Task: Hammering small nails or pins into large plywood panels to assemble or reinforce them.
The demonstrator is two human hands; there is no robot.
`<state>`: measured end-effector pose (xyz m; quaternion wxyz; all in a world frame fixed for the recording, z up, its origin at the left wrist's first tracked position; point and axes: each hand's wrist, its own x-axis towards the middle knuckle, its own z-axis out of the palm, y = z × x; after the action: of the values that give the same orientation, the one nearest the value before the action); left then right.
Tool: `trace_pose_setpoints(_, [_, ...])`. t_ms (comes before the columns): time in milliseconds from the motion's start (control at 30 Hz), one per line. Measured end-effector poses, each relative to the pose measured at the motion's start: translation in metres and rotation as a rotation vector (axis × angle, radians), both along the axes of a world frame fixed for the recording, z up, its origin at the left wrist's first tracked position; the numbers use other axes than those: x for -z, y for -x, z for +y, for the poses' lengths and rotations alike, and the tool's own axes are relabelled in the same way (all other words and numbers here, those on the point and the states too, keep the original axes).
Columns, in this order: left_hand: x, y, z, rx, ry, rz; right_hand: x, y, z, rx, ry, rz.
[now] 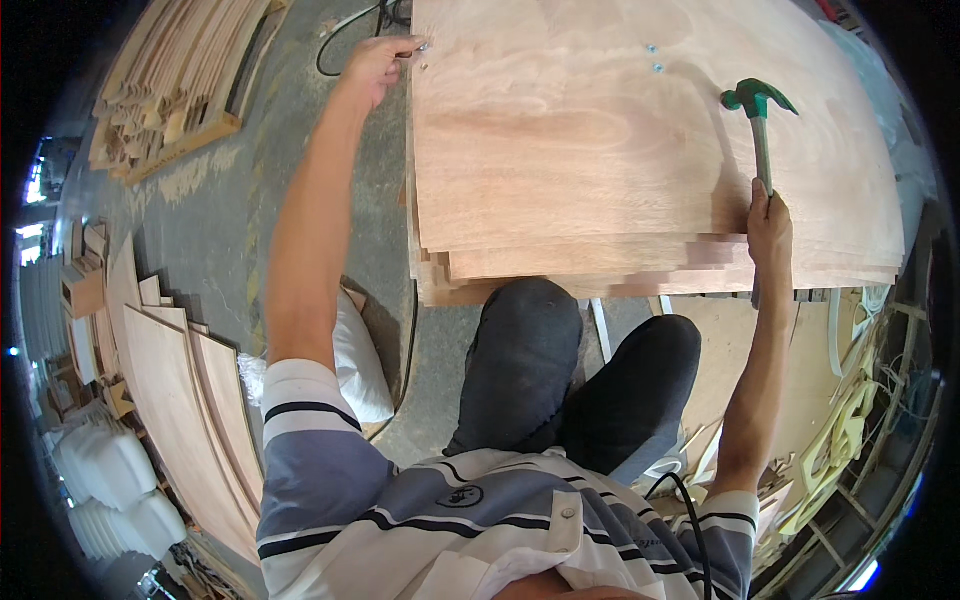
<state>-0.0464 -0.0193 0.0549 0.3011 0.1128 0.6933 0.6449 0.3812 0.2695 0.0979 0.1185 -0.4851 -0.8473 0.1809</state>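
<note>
Concrete workshop floor (215, 215), timber offcuts lower left. I see my right hand (768, 222) closed around a green-headed hammer (758, 120) over the plywood stack (600, 140); upper centre, my left hand (378, 62) pinches a nail (424, 46) at the sheet's corner.

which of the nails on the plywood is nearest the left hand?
The nail at the sheet's top-left corner, right at the left hand fingertips. The other two nails lie mid-sheet, nearer the hammer in the right hand.

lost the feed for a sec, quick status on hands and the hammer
Right hand gripping green-headed hammer, head raised over the plywood stack. Left hand pinching a nail at the sheet's far-left corner. Nothing between them.
</note>
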Motion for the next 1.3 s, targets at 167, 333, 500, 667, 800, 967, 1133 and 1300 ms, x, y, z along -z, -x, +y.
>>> trace_pose_setpoints(167, [-0.003, -0.002, 0.006, -0.032, 0.098, 0.115, 0.003, 0.000, 0.002, 0.007, -0.012, 0.020])
trace_pose_setpoints(333, [-0.010, -0.012, 0.012, -0.093, 0.170, 0.161, 0.001, 0.000, 0.000, -0.007, -0.014, 0.013])
trace_pose_setpoints(500, [0.004, -0.003, 0.011, -0.201, 0.017, 0.005, -0.001, 0.002, -0.004, -0.005, 0.008, 0.027])
trace_pose_setpoints(667, [0.010, -0.010, 0.012, -0.185, -0.108, -0.099, 0.000, -0.001, -0.003, -0.029, -0.026, 0.053])
trace_pose_setpoints(800, [0.014, -0.012, 0.008, -0.235, -0.133, -0.030, 0.001, 0.000, -0.002, -0.016, 0.004, 0.063])
trace_pose_setpoints(967, [0.006, -0.028, 0.018, -0.312, -0.087, 0.033, 0.003, -0.004, 0.001, -0.021, 0.016, 0.074])
trace_pose_setpoints(1133, [0.010, -0.022, 0.023, -0.311, -0.014, 0.112, -0.009, 0.004, -0.010, 0.042, 0.039, 0.026])
trace_pose_setpoints(1300, [0.014, -0.023, 0.028, -0.434, -0.070, 0.086, -0.001, -0.002, 0.003, 0.013, 0.031, 0.057])
